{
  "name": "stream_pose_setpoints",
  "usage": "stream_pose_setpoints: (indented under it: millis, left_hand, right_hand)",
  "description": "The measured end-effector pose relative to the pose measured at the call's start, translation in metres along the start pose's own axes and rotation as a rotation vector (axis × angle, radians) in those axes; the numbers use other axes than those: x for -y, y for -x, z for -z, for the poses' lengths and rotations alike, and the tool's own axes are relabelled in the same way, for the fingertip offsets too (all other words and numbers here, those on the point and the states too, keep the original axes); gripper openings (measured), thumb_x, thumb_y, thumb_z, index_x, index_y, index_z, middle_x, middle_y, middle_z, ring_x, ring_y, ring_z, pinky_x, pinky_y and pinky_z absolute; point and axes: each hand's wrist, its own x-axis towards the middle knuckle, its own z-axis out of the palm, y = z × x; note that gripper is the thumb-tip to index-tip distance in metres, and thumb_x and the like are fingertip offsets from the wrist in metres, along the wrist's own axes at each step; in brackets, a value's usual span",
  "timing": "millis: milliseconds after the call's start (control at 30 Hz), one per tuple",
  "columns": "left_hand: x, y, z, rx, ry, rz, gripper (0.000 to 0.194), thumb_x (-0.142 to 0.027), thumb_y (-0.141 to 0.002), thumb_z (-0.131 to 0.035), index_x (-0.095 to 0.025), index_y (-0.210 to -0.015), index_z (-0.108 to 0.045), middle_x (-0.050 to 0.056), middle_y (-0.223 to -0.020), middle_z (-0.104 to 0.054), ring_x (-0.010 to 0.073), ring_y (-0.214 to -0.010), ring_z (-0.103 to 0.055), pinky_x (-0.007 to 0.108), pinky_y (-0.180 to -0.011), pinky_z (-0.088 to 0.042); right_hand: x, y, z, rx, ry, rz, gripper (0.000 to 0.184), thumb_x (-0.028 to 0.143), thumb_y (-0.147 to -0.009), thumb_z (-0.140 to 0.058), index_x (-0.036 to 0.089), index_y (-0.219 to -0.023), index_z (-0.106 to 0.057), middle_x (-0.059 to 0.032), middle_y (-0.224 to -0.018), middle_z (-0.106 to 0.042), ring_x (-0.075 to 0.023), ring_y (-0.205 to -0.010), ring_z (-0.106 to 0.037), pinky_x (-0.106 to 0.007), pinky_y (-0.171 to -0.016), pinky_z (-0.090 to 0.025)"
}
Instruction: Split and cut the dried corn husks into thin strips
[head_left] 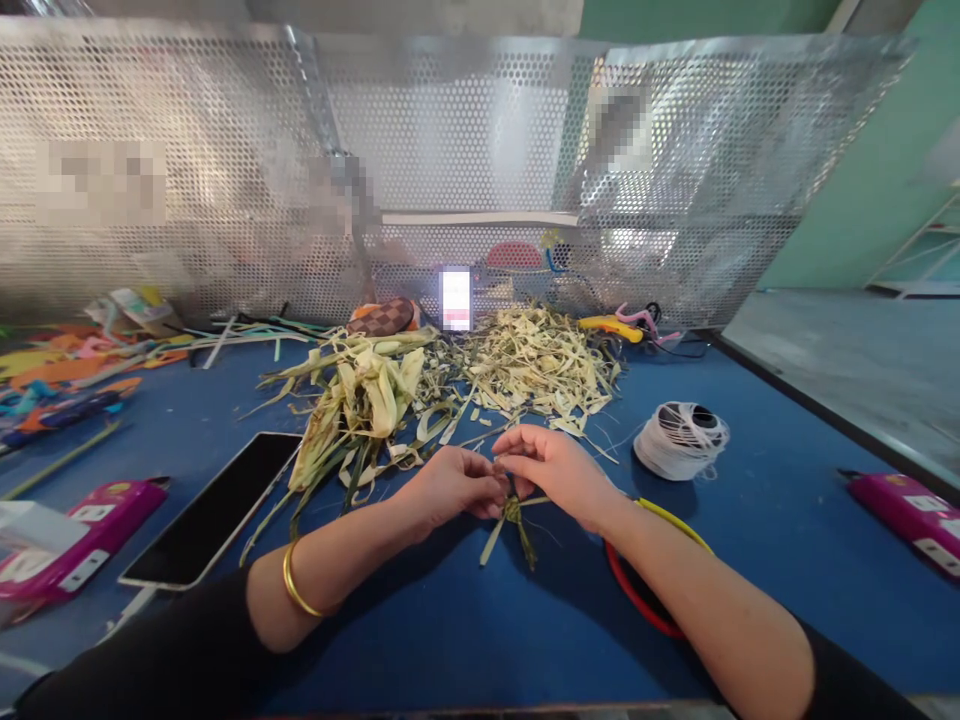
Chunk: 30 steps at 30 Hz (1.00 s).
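My left hand (pixel 466 482) and my right hand (pixel 546 465) meet over the middle of the blue table, fingertips almost touching. Both hands have their fingers curled into a pinch on a small woven piece of plant leaf strips (pixel 513 514). Its loose strip ends stick out below and to the right of my fingers. The exact spot where the fingertips grip is partly hidden. Beyond my hands lie a bundle of long dried husk leaves (pixel 375 385) and a heap of short cut husk strips (pixel 540 365). A spool of white string (pixel 680 441) stands right of my right hand.
A tablet (pixel 217 510) lies left of my left forearm, near a magenta power strip (pixel 97 525). Under my right forearm sits a red and yellow ring-shaped object (pixel 645 590). Another magenta strip (pixel 907 515) is far right. A perforated metal screen (pixel 465 130) closes off the back.
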Motion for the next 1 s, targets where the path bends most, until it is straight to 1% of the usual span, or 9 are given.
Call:
stream_pose_setpoints:
  millis: [67,167,333,400,500,633,767,867,1000]
  left_hand:
    - [0.001,0.000,-0.001,-0.016,0.030,-0.024,0.015,-0.025,-0.064,-0.071,-0.013,-0.068,-0.063,0.001,-0.060,-0.064,0.0099,-0.053,-0.059,0.024,-0.059,-0.049]
    - [0.003,0.000,-0.002,-0.012,0.050,-0.046,0.019,-0.029,-0.065,-0.071,-0.013,-0.070,-0.062,0.000,-0.060,-0.063,0.0082,-0.050,-0.057,0.022,-0.056,-0.047]
    - [0.005,0.000,-0.002,-0.034,0.060,-0.061,0.020,-0.029,-0.066,-0.070,-0.013,-0.073,-0.060,-0.001,-0.060,-0.062,0.0073,-0.050,-0.055,0.020,-0.054,-0.045]
    - [0.005,0.000,-0.002,-0.040,0.060,-0.064,0.017,-0.027,-0.067,-0.068,-0.013,-0.073,-0.060,-0.002,-0.058,-0.061,0.0072,-0.049,-0.055,0.020,-0.053,-0.045]
    - [0.005,0.000,-0.002,-0.050,0.062,-0.054,0.013,-0.024,-0.069,-0.066,-0.013,-0.074,-0.060,-0.003,-0.053,-0.058,0.0075,-0.047,-0.055,0.019,-0.052,-0.045]
    - [0.005,0.000,-0.003,-0.049,0.065,-0.036,0.010,-0.021,-0.070,-0.064,-0.013,-0.073,-0.059,-0.003,-0.056,-0.060,0.0066,-0.047,-0.055,0.019,-0.051,-0.045]
    - [0.004,-0.001,-0.003,-0.044,0.058,-0.029,0.009,-0.020,-0.071,-0.063,-0.013,-0.073,-0.058,-0.002,-0.058,-0.062,0.0069,-0.047,-0.056,0.018,-0.050,-0.045]
    - [0.003,-0.001,-0.003,-0.042,0.044,-0.026,0.011,-0.022,-0.071,-0.064,-0.013,-0.073,-0.059,-0.001,-0.059,-0.063,0.0075,-0.047,-0.057,0.019,-0.050,-0.045]
    - [0.001,0.001,-0.004,-0.047,0.030,-0.015,0.015,-0.026,-0.073,-0.064,-0.013,-0.071,-0.058,0.000,-0.060,-0.064,0.0073,-0.046,-0.056,0.018,-0.048,-0.044]
  right_hand:
    - [-0.004,-0.001,0.006,0.008,0.063,-0.041,0.008,0.021,-0.074,-0.058,0.017,-0.081,-0.060,0.0031,-0.065,-0.059,-0.0070,-0.050,-0.050,-0.020,-0.049,-0.040]
    - [-0.010,-0.002,0.014,0.086,0.173,-0.120,0.005,0.020,-0.071,-0.060,0.017,-0.074,-0.063,0.0035,-0.058,-0.057,-0.0086,-0.050,-0.050,-0.021,-0.050,-0.039]
    - [-0.011,-0.001,0.015,0.138,0.223,-0.094,0.009,0.022,-0.064,-0.067,0.016,-0.071,-0.066,0.0043,-0.057,-0.057,-0.0090,-0.054,-0.048,-0.021,-0.053,-0.037]
    - [-0.008,-0.001,0.013,0.126,0.226,-0.113,0.013,0.026,-0.063,-0.069,0.016,-0.070,-0.067,0.0042,-0.057,-0.057,-0.0091,-0.054,-0.047,-0.021,-0.054,-0.036]
    - [-0.003,0.000,0.009,0.074,0.248,-0.152,0.021,0.035,-0.061,-0.073,0.015,-0.067,-0.067,0.0044,-0.054,-0.055,-0.0089,-0.052,-0.045,-0.021,-0.052,-0.033]
    - [-0.005,0.000,0.007,0.035,0.264,-0.172,0.027,0.041,-0.062,-0.072,0.015,-0.065,-0.065,0.0044,-0.050,-0.053,-0.0089,-0.049,-0.043,-0.022,-0.049,-0.031]
    - [-0.012,-0.002,0.007,0.053,0.254,-0.133,0.027,0.041,-0.063,-0.070,0.016,-0.063,-0.063,0.0053,-0.050,-0.050,-0.0083,-0.049,-0.041,-0.022,-0.049,-0.030]
    - [-0.015,-0.002,0.007,0.061,0.274,-0.099,0.025,0.039,-0.064,-0.069,0.016,-0.063,-0.062,0.0050,-0.052,-0.051,-0.0089,-0.052,-0.041,-0.022,-0.051,-0.030]
    - [-0.015,-0.002,0.008,0.067,0.298,-0.102,0.021,0.036,-0.065,-0.067,0.016,-0.063,-0.061,0.0047,-0.054,-0.051,-0.0096,-0.053,-0.042,-0.023,-0.052,-0.030]
